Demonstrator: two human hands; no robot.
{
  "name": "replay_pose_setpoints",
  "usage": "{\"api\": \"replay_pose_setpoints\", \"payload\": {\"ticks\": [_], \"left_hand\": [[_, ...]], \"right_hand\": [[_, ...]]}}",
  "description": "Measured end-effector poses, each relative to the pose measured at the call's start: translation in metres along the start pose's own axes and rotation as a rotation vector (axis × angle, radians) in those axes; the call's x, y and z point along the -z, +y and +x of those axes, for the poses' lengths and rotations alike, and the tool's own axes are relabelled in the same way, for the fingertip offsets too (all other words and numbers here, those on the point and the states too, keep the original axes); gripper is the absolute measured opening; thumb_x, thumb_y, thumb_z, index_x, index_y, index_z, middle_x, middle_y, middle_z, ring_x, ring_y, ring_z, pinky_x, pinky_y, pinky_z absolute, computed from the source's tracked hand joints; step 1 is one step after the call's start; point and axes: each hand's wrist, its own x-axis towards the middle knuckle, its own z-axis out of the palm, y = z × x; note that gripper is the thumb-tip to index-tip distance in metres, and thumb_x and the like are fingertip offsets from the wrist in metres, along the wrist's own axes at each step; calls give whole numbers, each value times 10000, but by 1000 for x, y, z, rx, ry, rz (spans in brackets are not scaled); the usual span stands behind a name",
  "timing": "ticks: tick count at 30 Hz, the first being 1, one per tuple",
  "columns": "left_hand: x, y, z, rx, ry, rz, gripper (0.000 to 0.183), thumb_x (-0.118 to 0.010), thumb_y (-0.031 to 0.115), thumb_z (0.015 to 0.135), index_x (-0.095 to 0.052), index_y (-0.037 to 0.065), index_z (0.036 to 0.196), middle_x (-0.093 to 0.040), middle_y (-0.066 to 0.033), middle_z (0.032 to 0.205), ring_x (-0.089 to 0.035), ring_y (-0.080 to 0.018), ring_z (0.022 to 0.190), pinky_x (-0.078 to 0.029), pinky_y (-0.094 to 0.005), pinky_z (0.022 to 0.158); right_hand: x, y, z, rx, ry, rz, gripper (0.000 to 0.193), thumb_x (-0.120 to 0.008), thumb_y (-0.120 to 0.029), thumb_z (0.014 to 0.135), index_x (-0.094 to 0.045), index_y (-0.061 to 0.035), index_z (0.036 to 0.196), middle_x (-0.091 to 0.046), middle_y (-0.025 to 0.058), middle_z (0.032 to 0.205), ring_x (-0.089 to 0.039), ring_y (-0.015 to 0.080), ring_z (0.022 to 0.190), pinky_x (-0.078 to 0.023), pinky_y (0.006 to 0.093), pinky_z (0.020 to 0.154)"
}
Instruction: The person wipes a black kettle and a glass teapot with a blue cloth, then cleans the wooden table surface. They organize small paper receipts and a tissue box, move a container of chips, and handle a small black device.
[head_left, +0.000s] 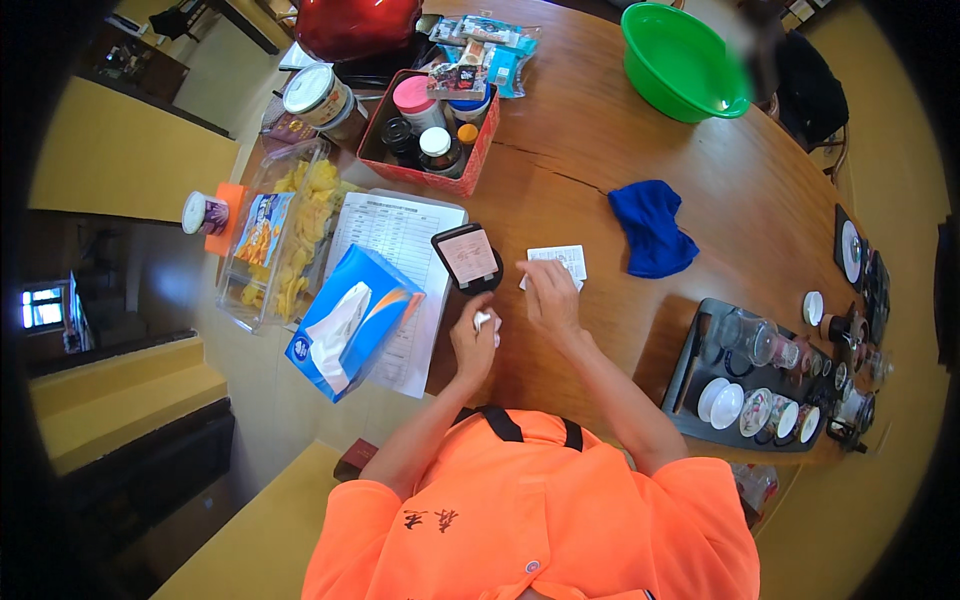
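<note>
My left hand [474, 338] is closed round a crumpled white tissue [483, 319], part of which shows between the fingers. Just beyond it lies a small black stand or case [497, 277] with a pale pink printed slip [468, 255] on top. My right hand [550, 298] rests with fingers stretched out over the near edge of a small white printed card [562, 258] on the wooden table. Its fingertips cover part of the card, and its thumb is not clearly seen. A blue tissue box [380, 322] stands left of my left hand, over printed sheets [392, 225].
A folded blue cloth [653, 228] lies right of the card. Beyond it is a green basin [675, 65]. A dark tray [705, 425] with cups and glass vessels stands right. At left are a clear snack box [300, 235] and a red box [470, 183] of jars.
</note>
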Motion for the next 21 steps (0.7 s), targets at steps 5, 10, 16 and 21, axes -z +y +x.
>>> {"api": "replay_pose_setpoints", "payload": {"ticks": [5,10,16,21], "left_hand": [[-10,19,-28,-161,20,59,245,-507,29,942,-639,18,1148,-608,-97,1057,-602,-152,790,-502,-259,644],[-26,30,-35,-438,-168,355,307,-567,-41,771,-637,-5,1068,-606,-149,1076,-609,-289,990,-490,-339,864],[-30,25,-48,-437,-196,420,260,-543,-71,737,-592,4,982,-573,-169,1074,-589,-350,994,-491,-371,853],[-27,35,-53,-537,-267,442,282,-509,-98,705,-584,10,954,-570,-185,1049,-583,-379,973,-490,-385,829]], "right_hand": [[37,-26,-48,125,-285,-368,355,-585,-61,740,-602,26,1083,-557,136,1117,-520,305,1058,-407,413,824],[24,-30,-77,47,-359,-447,402,-619,-83,742,-577,39,1123,-497,148,1237,-475,310,1154,-388,419,848],[20,-34,-80,4,-325,-426,302,-616,-137,769,-625,34,1017,-506,154,1221,-463,294,1142,-363,413,817],[18,-27,-89,8,-308,-461,349,-644,-146,720,-619,8,1033,-497,143,1212,-463,290,1107,-351,406,804]]}}
